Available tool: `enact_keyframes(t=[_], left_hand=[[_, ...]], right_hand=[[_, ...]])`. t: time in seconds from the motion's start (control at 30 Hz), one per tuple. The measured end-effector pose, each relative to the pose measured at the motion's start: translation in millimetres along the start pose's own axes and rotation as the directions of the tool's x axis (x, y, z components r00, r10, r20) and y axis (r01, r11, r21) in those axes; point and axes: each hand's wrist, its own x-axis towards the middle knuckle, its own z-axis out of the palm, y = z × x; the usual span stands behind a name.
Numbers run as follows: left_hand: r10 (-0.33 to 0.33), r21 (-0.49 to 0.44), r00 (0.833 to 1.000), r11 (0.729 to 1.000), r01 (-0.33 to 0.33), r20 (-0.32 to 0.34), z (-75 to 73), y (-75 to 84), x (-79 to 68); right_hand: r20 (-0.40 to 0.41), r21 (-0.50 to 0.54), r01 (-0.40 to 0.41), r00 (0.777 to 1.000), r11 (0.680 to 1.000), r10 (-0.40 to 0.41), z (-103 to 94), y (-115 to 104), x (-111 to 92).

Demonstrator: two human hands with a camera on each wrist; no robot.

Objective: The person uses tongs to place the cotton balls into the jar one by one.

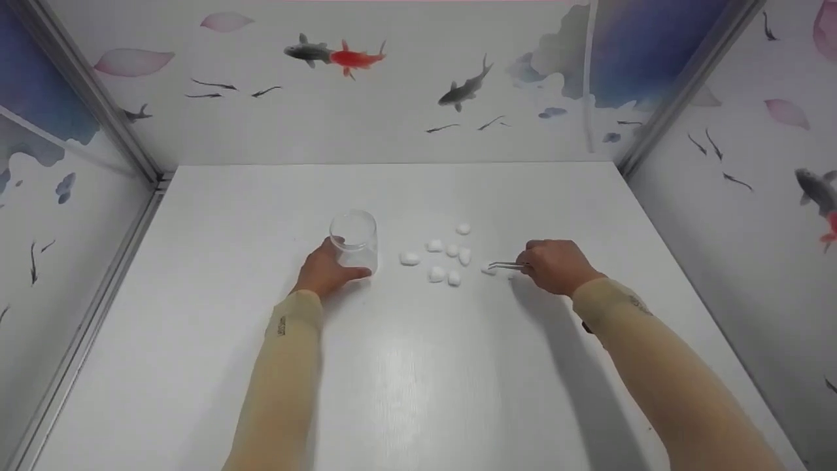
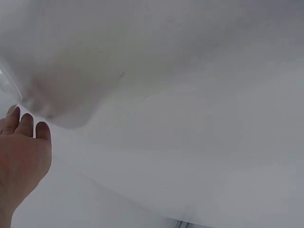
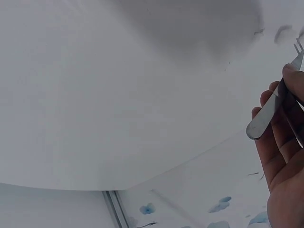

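Observation:
My left hand holds a clear, open-topped jar from its left side, thumb in front and fingers behind. Only the jar's edge shows in the left wrist view, beside my fingertips. Metal tweezers with bent tips are gripped in my right hand; their handle lies across the fingers in the right wrist view. The tweezer tips are at a white cotton ball; whether they pinch it I cannot tell. Several more cotton balls lie between the hands.
All of this is on a white table. A back wall and side walls printed with fish and petals enclose it. Metal rails run along the left edge.

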Motion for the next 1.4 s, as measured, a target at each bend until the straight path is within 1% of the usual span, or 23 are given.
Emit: enact_keyframes(t=[0.17, 0.37, 0.5, 0.73, 0.9, 1.0, 1.1, 1.23, 1.4], left_hand=[[-0.009, 0.007, 1.000, 1.000, 0.009, -0.007, 0.4, -2.3, -2.3], [0.001, 0.010, 1.000, 1.000, -0.001, -0.013, -4.0, 0.7, -2.8], [-0.003, 0.031, 1.000, 1.000, 0.003, -0.014, -5.7, 4.1, -0.7], [-0.010, 0.046, 1.000, 0.999, 0.012, -0.025, -3.4, 6.0, 3.5], [-0.005, 0.057, 1.000, 0.998, 0.005, -0.012, -0.6, 5.4, 2.9], [-0.007, 0.059, 1.000, 0.998, 0.007, -0.015, -0.5, 6.2, 1.1], [-0.012, 0.062, 1.000, 0.998, 0.014, -0.028, -0.4, 5.7, 1.6], [-0.014, 0.062, 0.999, 0.998, 0.017, -0.040, -0.6, 3.4, 2.1], [-0.017, 0.069, 0.999, 0.997, 0.020, -0.039, -0.8, 3.5, -1.3]], right_hand=[[0.013, -0.011, 0.007, 1.000, 1.000, -0.007, 8.3, -4, 1], [-0.025, -0.019, 0.027, 0.999, 0.999, -0.027, 13.9, -6, 6], [-0.052, -0.026, 0.022, 0.998, 0.999, -0.023, 14.5, -4, 8], [-0.113, -0.030, 0.009, 0.994, 1.000, -0.012, 7.3, -2, 9], [-0.148, -0.034, 0.007, 0.989, 0.999, -0.012, -2.0, -3, 13], [-0.149, -0.028, 0.000, 0.989, 1.000, -0.004, -9.6, -8, 23], [-0.150, -0.028, 0.006, 0.989, 1.000, -0.011, -18.9, -16, 39], [-0.170, -0.032, 0.045, 0.984, 0.998, -0.050, -31.2, -35, 66], [-0.191, -0.021, 0.084, 0.978, 0.996, -0.087, -45.0, -64, 103]])
